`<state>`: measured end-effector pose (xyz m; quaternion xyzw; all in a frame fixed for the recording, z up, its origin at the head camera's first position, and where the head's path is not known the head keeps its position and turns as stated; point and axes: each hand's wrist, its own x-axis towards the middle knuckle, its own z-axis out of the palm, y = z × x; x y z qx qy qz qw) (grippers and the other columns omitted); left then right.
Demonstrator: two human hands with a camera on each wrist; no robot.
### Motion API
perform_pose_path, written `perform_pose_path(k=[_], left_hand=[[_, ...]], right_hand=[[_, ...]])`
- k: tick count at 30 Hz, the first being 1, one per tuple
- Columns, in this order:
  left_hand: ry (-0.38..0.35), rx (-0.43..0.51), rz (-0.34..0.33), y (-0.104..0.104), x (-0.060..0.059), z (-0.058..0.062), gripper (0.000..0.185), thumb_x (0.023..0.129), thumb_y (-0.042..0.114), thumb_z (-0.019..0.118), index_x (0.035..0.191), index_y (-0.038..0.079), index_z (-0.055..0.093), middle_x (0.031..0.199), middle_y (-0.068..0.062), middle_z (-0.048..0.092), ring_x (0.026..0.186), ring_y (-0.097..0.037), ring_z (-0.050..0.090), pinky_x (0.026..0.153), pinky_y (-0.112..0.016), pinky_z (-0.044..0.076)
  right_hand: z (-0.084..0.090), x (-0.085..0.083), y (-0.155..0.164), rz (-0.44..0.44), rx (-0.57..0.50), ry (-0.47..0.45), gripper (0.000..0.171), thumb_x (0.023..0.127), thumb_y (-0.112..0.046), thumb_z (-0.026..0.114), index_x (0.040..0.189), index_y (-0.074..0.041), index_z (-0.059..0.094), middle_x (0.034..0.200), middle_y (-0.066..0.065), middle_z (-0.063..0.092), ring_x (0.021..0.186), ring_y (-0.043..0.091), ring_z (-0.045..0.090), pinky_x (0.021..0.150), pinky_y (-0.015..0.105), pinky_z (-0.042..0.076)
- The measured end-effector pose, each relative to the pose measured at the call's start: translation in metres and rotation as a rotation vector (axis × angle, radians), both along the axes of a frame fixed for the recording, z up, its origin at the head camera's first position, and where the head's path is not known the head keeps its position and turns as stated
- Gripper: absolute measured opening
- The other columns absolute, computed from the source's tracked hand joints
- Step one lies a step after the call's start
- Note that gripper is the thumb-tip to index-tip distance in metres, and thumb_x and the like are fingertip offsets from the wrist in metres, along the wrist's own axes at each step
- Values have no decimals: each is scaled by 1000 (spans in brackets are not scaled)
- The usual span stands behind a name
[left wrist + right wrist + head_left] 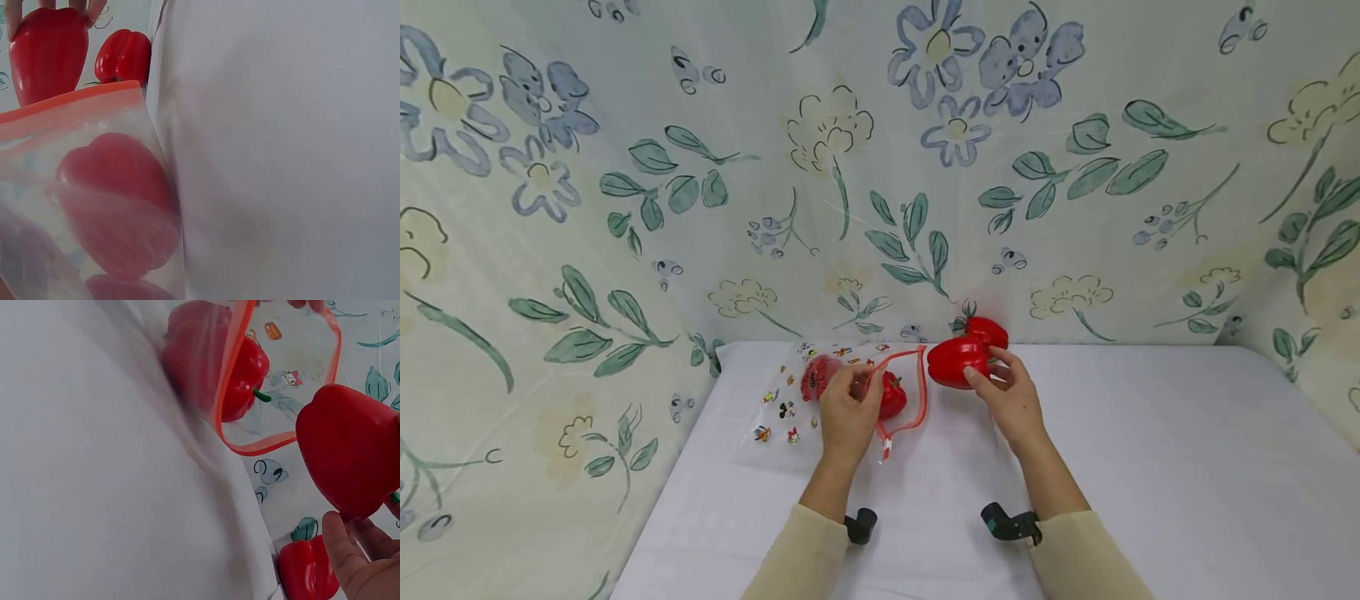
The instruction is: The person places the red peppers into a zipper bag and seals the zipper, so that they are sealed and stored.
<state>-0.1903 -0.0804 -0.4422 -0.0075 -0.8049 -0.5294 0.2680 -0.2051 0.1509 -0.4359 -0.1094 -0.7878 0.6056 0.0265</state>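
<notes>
Just right of the clear bag [790, 398], over the rear of the white table [1120, 467]: red bell pepper [952, 363], glossy and smooth. Shows lobed end toward the bag mouth and green stem [395, 497] at the opposite end, per right wrist view. Pinched in the right hand [1017, 406], between thumb and fingers. At the bag mouth: left hand [848, 410], pinching the orange-red rim [923, 387], with mouth spread in a loop beside the pepper.

Behind the held pepper and partly blocked by it in the head view: loose pepper [992, 333], also red, near the rear table edge. Inside the bag: bagged peppers [892, 400], veiled in part by film printed with small cartoon figures. On the rim: small slider [887, 450]. Behind the table: floral cloth [737, 217].

Counts: held pepper, one; loose pepper, one; bagged peppers, at least two (cannot tell exact number); bag, one; hands, two; black wrist cameras [862, 527], two; cream sleeves [808, 550], two.
</notes>
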Motion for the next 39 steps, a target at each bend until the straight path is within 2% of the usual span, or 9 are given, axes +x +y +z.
perform_pose_path(k=[4, 6, 13, 19, 25, 28, 33, 39], left_hand=[[20, -10, -4, 1, 0, 0, 11, 95, 24, 72, 103, 16, 71, 92, 2, 68, 81, -12, 57, 66, -20, 52], [35, -11, -8, 1, -1, 1, 10, 95, 23, 72, 102, 15, 72, 91, 1, 67, 80, -12, 56, 65, -20, 51], [51, -28, 5, 0, 0, 1, 9, 94, 20, 73, 101, 15, 74, 87, 0, 67, 77, -12, 56, 63, -20, 50], [49, -59, 1, 0, 3, 1, 12, 95, 25, 73, 104, 17, 74, 91, 2, 68, 77, -10, 57, 64, -20, 53], [84, -57, 1, 1, 3, 1, 11, 94, 24, 73, 102, 17, 76, 90, 2, 69, 76, -10, 56, 63, -20, 50], [108, -60, -3, 1, 3, 1, 10, 94, 23, 73, 102, 16, 76, 88, 1, 69, 75, -11, 56, 62, -20, 49], [134, -45, -22, 2, 2, 2, 9, 93, 20, 75, 99, 14, 76, 87, -1, 70, 72, -12, 56, 60, -19, 48], [196, -42, -23, 2, 0, 1, 6, 89, 15, 77, 94, 11, 77, 81, -3, 69, 66, -10, 55, 58, -21, 46]], right_hand=[[-6, 5, -11, 99, 62, 10, 77, 91, -46, 74, 155, -23, 38, 154, 14, 46, 137, 36, 49, 101, 50, 54], [-10, 5, -18, 117, 92, 19, 78, 90, -45, 75, 155, -23, 39, 153, 14, 47, 136, 36, 50, 99, 49, 56], [-25, 3, -40, 132, 163, 35, 74, 90, -37, 76, 154, -20, 41, 151, 11, 49, 133, 34, 54, 103, 48, 54], [-32, 6, -56, 187, 172, -2, 71, 90, -39, 76, 152, -21, 45, 146, 13, 54, 126, 34, 60, 96, 47, 58], [-35, 9, -70, 171, 203, 5, 71, 88, -40, 77, 150, -20, 48, 135, 12, 56, 118, 30, 59, 88, 41, 60], [-33, 10, -77, 173, 180, 21, 71, 88, -36, 78, 150, -18, 49, 130, 10, 60, 117, 29, 60, 88, 40, 60], [-31, 12, -84, 225, 159, 62, 57, 93, -31, 74, 145, -17, 55, 131, 7, 67, 119, 26, 64, 97, 42, 58], [-29, 14, -92, 392, 217, 113, 33, 102, -21, 59, 133, -14, 66, 126, 5, 72, 116, 24, 68, 100, 47, 55]])
